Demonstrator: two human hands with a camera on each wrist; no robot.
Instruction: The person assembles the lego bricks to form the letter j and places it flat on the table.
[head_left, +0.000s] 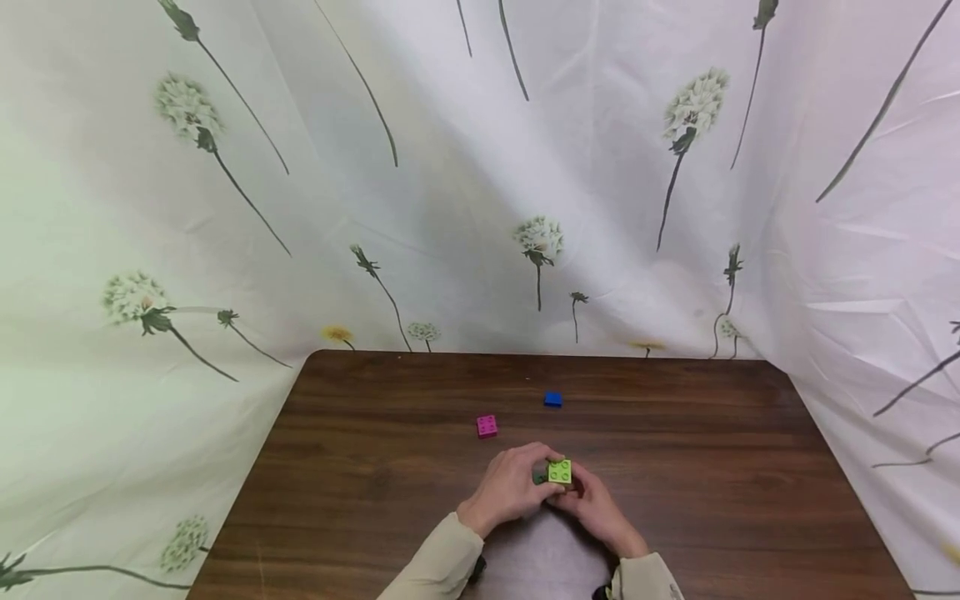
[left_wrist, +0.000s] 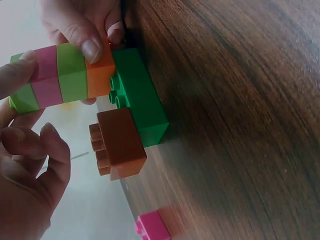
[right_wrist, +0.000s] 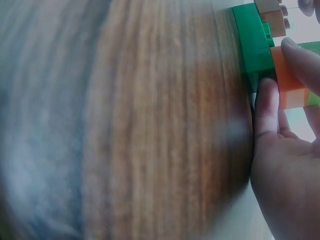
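Note:
A tower of toy building bricks stands on the table, its lime top brick [head_left: 558,472] showing in the head view. From the side, in the left wrist view, lime, pink [left_wrist: 47,75], lime [left_wrist: 72,72] and orange [left_wrist: 100,75] bricks rise from one end of a long green brick [left_wrist: 142,95]. A brown brick [left_wrist: 122,140] is at the green brick's other end. My left hand [head_left: 510,483] pinches the tower near its top between thumb and finger. Low on the tower, my right hand [head_left: 600,512] grips the orange brick, its thumb on the side.
Farther back on the brown wooden table [head_left: 360,483] lie a magenta brick [head_left: 487,427] and a flat blue brick [head_left: 552,400]. A white cloth [head_left: 465,250] printed with dandelions hangs behind the table and along both sides.

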